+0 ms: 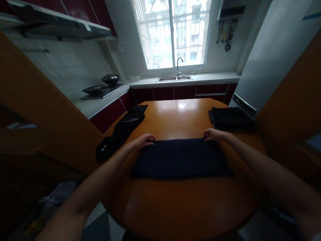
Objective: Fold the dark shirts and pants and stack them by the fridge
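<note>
A dark navy piece of cloth [182, 159], folded into a wide rectangle, lies flat on the wooden table [175, 204]. My left hand [144, 140] pinches its far left corner, with fingers closed on the edge. At the far right corner, my right hand [212, 134] grips the same edge in a pinch. The exact kind of garment cannot be made out. Both forearms reach in from the sides of the view, and the cloth's near edge lies straight between them.
Black clothing [127, 125] with a zip hangs partly over the table's left edge. A folded black stack [233, 118] sits at the right. Beyond are a sink [167, 79], a stove with a wok [110, 79] and a fridge [271, 50].
</note>
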A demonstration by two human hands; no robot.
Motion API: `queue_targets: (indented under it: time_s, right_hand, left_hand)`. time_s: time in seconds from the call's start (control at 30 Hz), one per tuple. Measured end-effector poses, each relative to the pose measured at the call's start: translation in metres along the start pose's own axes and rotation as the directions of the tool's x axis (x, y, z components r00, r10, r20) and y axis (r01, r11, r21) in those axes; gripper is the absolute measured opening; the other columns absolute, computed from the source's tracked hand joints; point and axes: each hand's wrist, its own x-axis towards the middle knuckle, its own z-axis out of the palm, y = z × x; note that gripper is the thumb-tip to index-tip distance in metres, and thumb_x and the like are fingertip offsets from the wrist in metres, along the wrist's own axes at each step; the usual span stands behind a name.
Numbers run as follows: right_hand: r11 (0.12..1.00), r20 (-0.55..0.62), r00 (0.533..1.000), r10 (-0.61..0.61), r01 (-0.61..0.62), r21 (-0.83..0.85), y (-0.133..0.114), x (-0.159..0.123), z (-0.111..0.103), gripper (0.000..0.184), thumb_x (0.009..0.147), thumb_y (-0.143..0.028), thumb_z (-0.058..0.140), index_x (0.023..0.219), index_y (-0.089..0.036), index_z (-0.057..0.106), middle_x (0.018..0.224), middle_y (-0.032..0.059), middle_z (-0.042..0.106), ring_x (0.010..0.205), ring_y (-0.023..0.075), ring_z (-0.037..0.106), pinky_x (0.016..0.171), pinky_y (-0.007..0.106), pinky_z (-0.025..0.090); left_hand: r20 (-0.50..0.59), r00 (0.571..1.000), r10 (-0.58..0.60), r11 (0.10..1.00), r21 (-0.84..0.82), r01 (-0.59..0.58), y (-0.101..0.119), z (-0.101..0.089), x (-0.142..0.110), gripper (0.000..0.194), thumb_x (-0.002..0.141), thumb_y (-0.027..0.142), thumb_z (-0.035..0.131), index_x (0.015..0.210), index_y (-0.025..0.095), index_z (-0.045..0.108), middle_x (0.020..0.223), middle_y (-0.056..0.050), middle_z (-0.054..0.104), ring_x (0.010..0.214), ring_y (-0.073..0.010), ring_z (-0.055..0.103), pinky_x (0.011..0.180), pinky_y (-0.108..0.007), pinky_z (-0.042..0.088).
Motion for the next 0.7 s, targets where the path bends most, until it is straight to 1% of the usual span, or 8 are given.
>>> queue_targets:
  time_s: [0.1,0.2,0.3,0.4,0.5,0.6,0.63,0.7]
  right_hand:
    - [0.999,0.105,0.994,0.034,-0.037,0.028,0.001,0.007,-0.01,0.036,0.067,-0.031,0.079,0.099,-0.014,0.075,0.099,0.0088,0.075,0.085,0.0226,0.07,0.069,0.026,0.052]
    - [0.997,0.21,0.977,0.048,-0.059,0.046,-0.001,0.01,-0.018,0.036,0.06,-0.034,0.083,0.091,-0.016,0.077,0.094,0.0062,0.076,0.084,0.0226,0.07,0.07,0.026,0.052]
    - [0.995,0.277,0.959,0.06,-0.081,0.064,-0.005,0.01,-0.023,0.037,0.056,-0.037,0.084,0.086,-0.017,0.078,0.087,0.0037,0.077,0.084,0.0223,0.07,0.072,0.027,0.052]
    - [0.992,0.29,0.955,0.062,-0.093,0.091,-0.008,0.009,-0.031,0.039,0.057,-0.037,0.083,0.089,-0.016,0.078,0.089,0.0041,0.077,0.085,0.0222,0.069,0.073,0.027,0.052]
    - [0.991,0.235,0.971,0.031,-0.06,0.12,-0.013,0.008,-0.052,0.039,0.064,-0.038,0.079,0.095,-0.015,0.077,0.091,0.0051,0.076,0.084,0.0219,0.068,0.072,0.028,0.051]
    - [0.998,0.041,0.999,-0.036,0.033,0.057,-0.022,0.008,-0.086,0.029,0.07,-0.036,0.078,0.088,-0.013,0.075,0.085,0.0056,0.073,0.078,0.0205,0.065,0.07,0.028,0.048]
    - [0.997,-0.058,0.996,-0.074,0.075,0.007,-0.025,0.008,-0.099,0.026,0.071,-0.034,0.077,0.085,-0.013,0.075,0.081,0.0055,0.072,0.076,0.0197,0.063,0.068,0.028,0.047]
    - [0.984,-0.257,0.952,-0.169,0.148,-0.099,-0.033,0.007,-0.125,0.021,0.075,-0.031,0.075,0.081,-0.011,0.073,0.076,0.0048,0.068,0.073,0.0179,0.059,0.066,0.028,0.044]
  left_hand:
    - [0.161,0.985,-0.067,0.997,-0.032,0.073,-0.002,-0.019,0.008,0.052,0.066,0.06,0.076,0.096,0.019,0.068,0.083,0.0,0.065,0.077,-0.018,0.059,0.069,-0.025,0.045]
    - [0.286,0.953,-0.1,0.993,-0.032,0.114,0.002,-0.031,0.017,0.044,0.055,0.055,0.083,0.071,0.018,0.066,0.064,0.004,0.061,0.063,-0.0151,0.054,0.06,-0.023,0.039]
    - [0.328,0.94,-0.098,0.991,-0.054,0.122,0.007,-0.036,0.022,0.041,0.052,0.05,0.084,0.069,0.017,0.067,0.063,0.004,0.061,0.064,-0.0153,0.054,0.06,-0.024,0.038]
    - [0.309,0.947,-0.09,0.988,-0.093,0.124,0.009,-0.045,0.022,0.042,0.053,0.05,0.083,0.072,0.017,0.067,0.067,0.003,0.064,0.067,-0.0161,0.056,0.062,-0.025,0.04]
    - [0.207,0.974,-0.088,0.987,-0.111,0.113,0.01,-0.064,0.022,0.041,0.055,0.049,0.082,0.07,0.017,0.061,0.067,0.004,0.061,0.066,-0.0151,0.053,0.062,-0.025,0.039]
    - [-0.036,0.996,-0.079,0.993,-0.087,0.076,0.013,-0.095,0.022,0.036,0.061,0.043,0.08,0.069,0.018,0.056,0.065,0.004,0.055,0.066,-0.014,0.048,0.061,-0.024,0.035]
    - [-0.153,0.986,-0.063,0.997,-0.06,0.054,0.016,-0.106,0.021,0.033,0.063,0.039,0.08,0.07,0.018,0.055,0.066,0.004,0.054,0.067,-0.014,0.048,0.061,-0.024,0.035]
    - [-0.394,0.919,-0.004,1.0,0.011,0.009,0.022,-0.126,0.018,0.027,0.068,0.033,0.077,0.072,0.017,0.057,0.07,0.003,0.057,0.071,-0.0144,0.049,0.065,-0.024,0.036]
